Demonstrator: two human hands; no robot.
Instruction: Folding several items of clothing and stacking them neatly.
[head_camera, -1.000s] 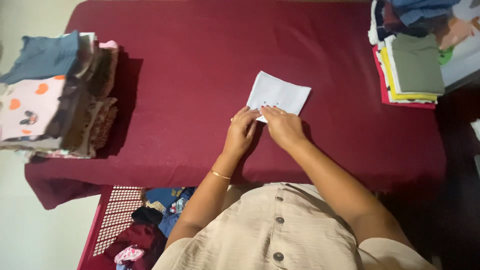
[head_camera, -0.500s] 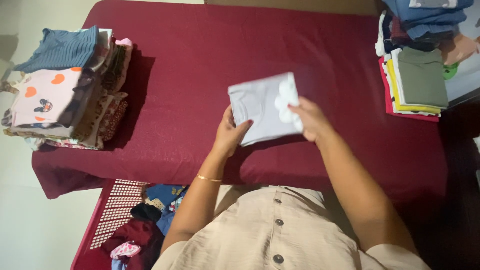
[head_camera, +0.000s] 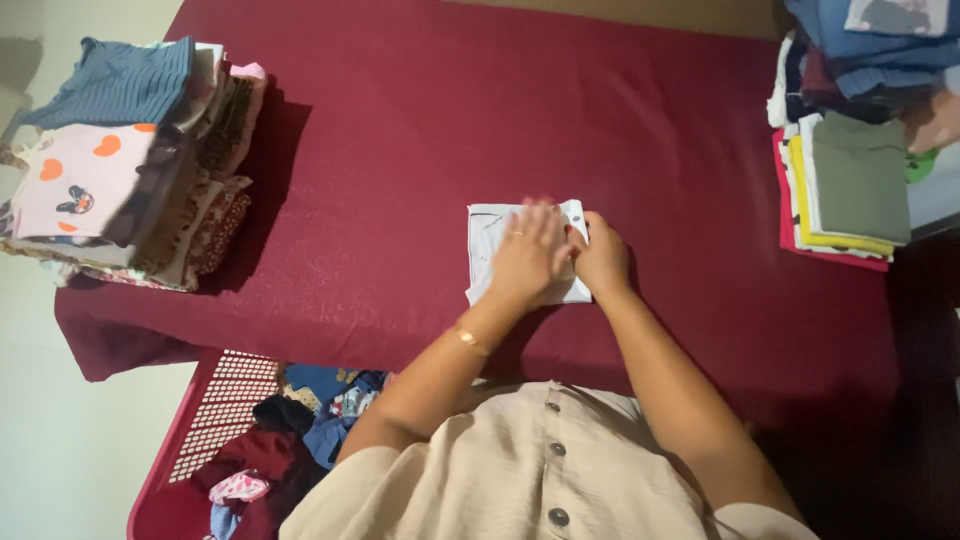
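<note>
Pressing flat on a small folded white garment (head_camera: 490, 250), left hand (head_camera: 528, 258) lies palm-down with fingers spread over its middle, not gripping; right hand (head_camera: 602, 262) sits at the right edge, fingers curled on the fold, looks like a light pinch but can't tell for sure. Garment lies on the maroon-covered surface (head_camera: 400, 130), near the front, roughly centre. Judged: light, soft, limp cloth, will unfold if lifted by one corner; best taken at the folded edges with both hands or scooped from under. Half a second ago it was lifted off the surface between both hands; now it is down and being flattened. Tall stack of folded clothes (head_camera: 120, 160) far left, another stack (head_camera: 850, 180) far right, both well apart from the hands. Red laundry basket (head_camera: 215, 420) with loose clothes below the front edge.
</note>
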